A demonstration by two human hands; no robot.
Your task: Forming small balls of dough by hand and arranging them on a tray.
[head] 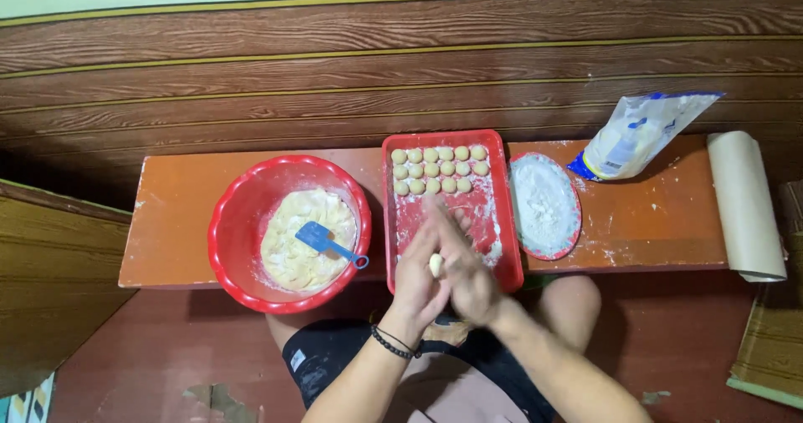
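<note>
Orange counter (661, 222) against a wall of dark wood boards; dough rolled between two palms.

A small, pale, smooth dough ball (436, 264) sits pressed between the left hand (416, 277) and right hand (465, 268), the grip clamped flat around it, just over the near edge of the floured red tray (493, 151). Farther up the tray lie rows of round balls (439, 170). Left, a red plastic bowl (238, 214) holds sticky dough and a blue spatula (322, 239); right, a flour plate (544, 204), a bag (636, 135), a paper roll (744, 201).
</note>
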